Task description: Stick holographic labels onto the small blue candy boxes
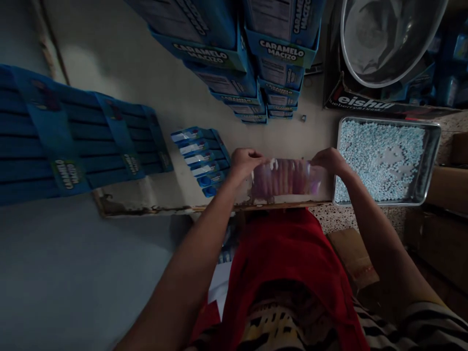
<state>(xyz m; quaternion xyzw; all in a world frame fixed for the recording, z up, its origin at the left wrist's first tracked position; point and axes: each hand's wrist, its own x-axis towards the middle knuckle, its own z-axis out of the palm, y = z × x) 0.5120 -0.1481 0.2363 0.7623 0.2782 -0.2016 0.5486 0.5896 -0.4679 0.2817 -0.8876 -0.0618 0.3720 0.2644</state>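
A see-through plastic pack [287, 178] with a row of pinkish-purple strips hangs between my hands near the table's front edge. My left hand [245, 163] pinches its upper left corner. At the upper right corner, my right hand [330, 161] is closed on it the same way. What exactly the strips are is too dim to tell. Left of my left hand lies a group of small blue packages [203, 161] in rows. A metal tray [435, 170] of pale blue and white pellets [365, 146] stands just beyond my right hand.
Tall stacks of blue "Caramelo Macizo" boxes [280, 51] rise at the back. More blue boxes [69, 141] line the left side. At the back right, a metal bowl [383, 80] sits over a dark carton [361, 103]. Brown cardboard boxes [438, 229] are at the lower right.
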